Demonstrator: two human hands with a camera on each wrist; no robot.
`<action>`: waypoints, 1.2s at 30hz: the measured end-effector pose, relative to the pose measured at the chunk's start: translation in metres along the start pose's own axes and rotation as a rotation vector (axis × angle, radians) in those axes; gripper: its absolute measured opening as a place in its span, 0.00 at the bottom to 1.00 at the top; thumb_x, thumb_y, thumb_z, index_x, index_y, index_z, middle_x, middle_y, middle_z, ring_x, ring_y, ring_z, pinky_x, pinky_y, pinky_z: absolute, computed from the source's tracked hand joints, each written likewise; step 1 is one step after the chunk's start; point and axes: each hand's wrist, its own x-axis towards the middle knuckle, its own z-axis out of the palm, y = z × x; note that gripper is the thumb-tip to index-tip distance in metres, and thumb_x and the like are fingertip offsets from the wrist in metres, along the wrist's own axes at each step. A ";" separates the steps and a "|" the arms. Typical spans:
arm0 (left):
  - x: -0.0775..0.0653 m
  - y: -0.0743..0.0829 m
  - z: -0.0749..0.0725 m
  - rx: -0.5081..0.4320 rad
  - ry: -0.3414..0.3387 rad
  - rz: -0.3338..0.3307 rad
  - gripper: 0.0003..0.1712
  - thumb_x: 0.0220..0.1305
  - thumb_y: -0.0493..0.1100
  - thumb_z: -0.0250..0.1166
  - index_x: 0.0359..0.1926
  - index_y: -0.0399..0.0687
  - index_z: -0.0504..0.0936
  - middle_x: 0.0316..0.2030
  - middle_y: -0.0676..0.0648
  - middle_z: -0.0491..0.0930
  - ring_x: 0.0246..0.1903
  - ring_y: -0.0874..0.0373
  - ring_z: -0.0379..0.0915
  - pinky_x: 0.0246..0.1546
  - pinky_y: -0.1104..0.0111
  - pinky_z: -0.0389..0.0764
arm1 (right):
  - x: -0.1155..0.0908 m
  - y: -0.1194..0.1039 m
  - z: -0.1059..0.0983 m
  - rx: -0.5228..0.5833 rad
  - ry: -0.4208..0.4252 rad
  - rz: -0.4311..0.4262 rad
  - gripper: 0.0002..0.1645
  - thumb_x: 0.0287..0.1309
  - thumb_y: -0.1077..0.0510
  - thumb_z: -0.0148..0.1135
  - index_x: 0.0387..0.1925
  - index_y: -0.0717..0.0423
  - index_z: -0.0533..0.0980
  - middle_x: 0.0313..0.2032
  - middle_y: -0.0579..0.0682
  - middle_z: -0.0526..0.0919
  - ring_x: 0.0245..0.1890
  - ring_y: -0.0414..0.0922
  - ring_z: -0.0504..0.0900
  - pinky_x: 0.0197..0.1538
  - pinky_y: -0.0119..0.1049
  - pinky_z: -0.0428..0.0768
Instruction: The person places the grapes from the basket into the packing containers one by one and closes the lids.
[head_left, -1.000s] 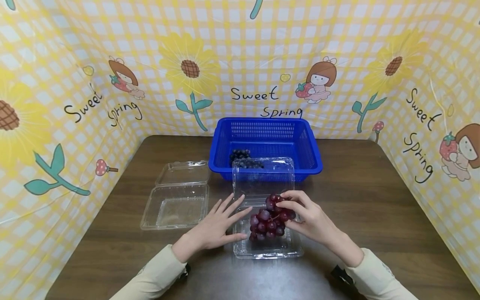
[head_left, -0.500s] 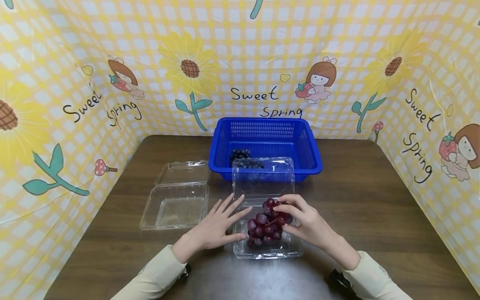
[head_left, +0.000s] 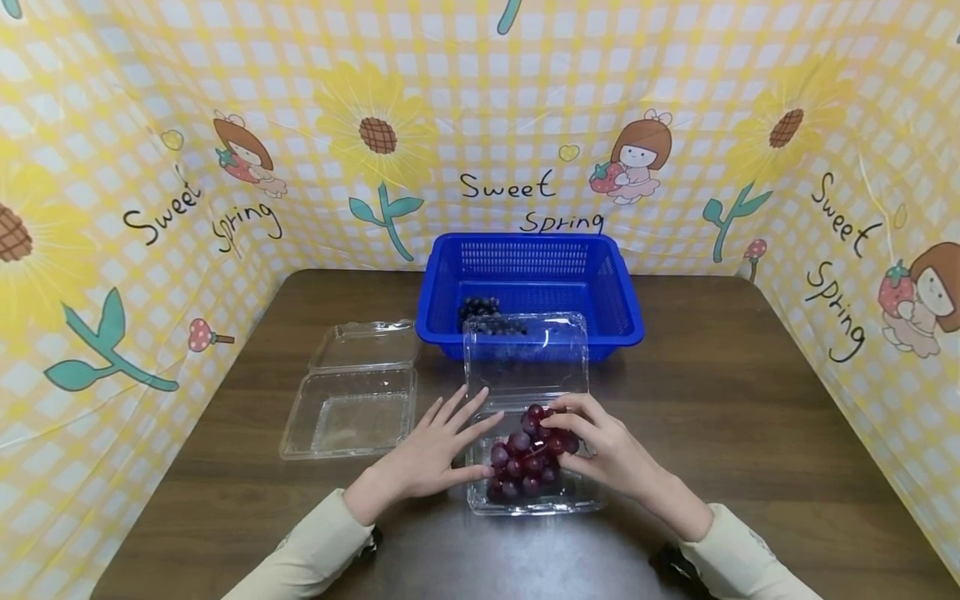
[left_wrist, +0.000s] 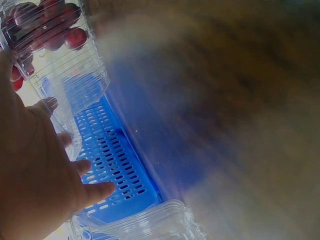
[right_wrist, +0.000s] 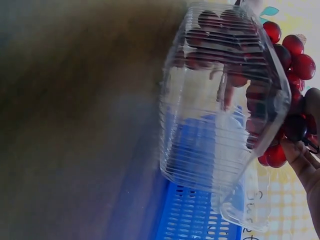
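My right hand (head_left: 618, 450) pinches a bunch of red grapes (head_left: 525, 462) between thumb and fingers. The bunch is over the base of a clear plastic clamshell box (head_left: 540, 508), whose lid (head_left: 525, 371) stands up at the back. In the right wrist view, grapes (right_wrist: 302, 65) show above the box rim and more through its ribbed wall (right_wrist: 192, 140). My left hand (head_left: 431, 454) lies spread at the box's left edge, fingers straight, thumb tip close to the lowest grapes. The left wrist view shows this hand (left_wrist: 40, 175) below the box.
A second clear clamshell box (head_left: 348, 412) lies opened out on the left of the wooden table (head_left: 712, 375). Behind the lid stands a blue plastic basket (head_left: 630, 333) with dark grapes (head_left: 478, 308) in it. A checked cloth (head_left: 480, 108) surrounds the table's back and sides.
My right hand has moved left and down toward me, lowering the bunch of red grapes closer into the box. The left hand stays in place.
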 end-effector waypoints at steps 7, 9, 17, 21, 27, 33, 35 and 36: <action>0.000 -0.001 0.000 -0.008 0.001 -0.006 0.41 0.61 0.72 0.45 0.72 0.68 0.46 0.73 0.51 0.33 0.71 0.46 0.28 0.66 0.42 0.43 | -0.003 0.001 0.003 -0.011 -0.027 0.044 0.22 0.44 0.64 0.62 0.46 0.55 0.77 0.49 0.54 0.74 0.48 0.46 0.75 0.51 0.24 0.74; 0.000 -0.001 0.001 -0.012 0.000 -0.007 0.41 0.61 0.72 0.45 0.72 0.69 0.46 0.73 0.51 0.33 0.71 0.46 0.27 0.66 0.42 0.43 | -0.004 0.002 0.004 -0.013 -0.030 0.053 0.22 0.43 0.64 0.62 0.46 0.55 0.77 0.48 0.55 0.74 0.48 0.46 0.76 0.51 0.24 0.74; 0.000 -0.001 0.001 -0.014 0.016 0.002 0.41 0.61 0.72 0.45 0.72 0.68 0.48 0.73 0.50 0.35 0.71 0.46 0.28 0.65 0.42 0.44 | -0.007 0.005 0.005 -0.015 -0.055 0.111 0.23 0.41 0.65 0.63 0.45 0.54 0.76 0.49 0.54 0.73 0.48 0.45 0.75 0.49 0.24 0.75; 0.000 -0.002 0.001 -0.010 0.026 0.011 0.41 0.61 0.72 0.45 0.72 0.67 0.49 0.73 0.50 0.36 0.71 0.46 0.29 0.65 0.42 0.45 | -0.008 0.005 0.007 -0.024 -0.070 0.132 0.24 0.40 0.65 0.63 0.45 0.54 0.76 0.50 0.53 0.73 0.48 0.45 0.76 0.46 0.25 0.76; 0.000 -0.003 0.002 -0.006 0.022 0.008 0.41 0.61 0.72 0.45 0.72 0.68 0.47 0.73 0.51 0.35 0.71 0.46 0.28 0.65 0.42 0.44 | -0.008 0.006 0.008 -0.035 -0.092 0.170 0.23 0.40 0.65 0.62 0.45 0.52 0.76 0.50 0.52 0.72 0.47 0.44 0.75 0.42 0.26 0.78; 0.001 -0.003 0.002 -0.005 0.020 0.005 0.41 0.61 0.72 0.45 0.72 0.69 0.47 0.73 0.51 0.34 0.71 0.46 0.28 0.66 0.42 0.44 | -0.009 0.006 0.009 -0.029 -0.109 0.217 0.22 0.41 0.65 0.62 0.44 0.51 0.76 0.49 0.51 0.72 0.46 0.43 0.75 0.41 0.25 0.77; 0.001 -0.003 0.002 -0.007 0.017 0.004 0.42 0.61 0.72 0.45 0.72 0.69 0.47 0.73 0.52 0.34 0.71 0.46 0.28 0.66 0.43 0.44 | -0.010 0.006 0.010 -0.027 -0.116 0.236 0.22 0.42 0.65 0.62 0.44 0.50 0.75 0.50 0.50 0.72 0.45 0.43 0.75 0.40 0.25 0.77; 0.000 -0.003 0.002 -0.007 0.017 0.004 0.42 0.61 0.72 0.45 0.72 0.68 0.47 0.73 0.52 0.34 0.71 0.46 0.28 0.66 0.43 0.44 | -0.010 0.006 0.010 -0.025 -0.120 0.245 0.22 0.42 0.65 0.62 0.44 0.50 0.75 0.50 0.50 0.72 0.45 0.43 0.75 0.39 0.25 0.77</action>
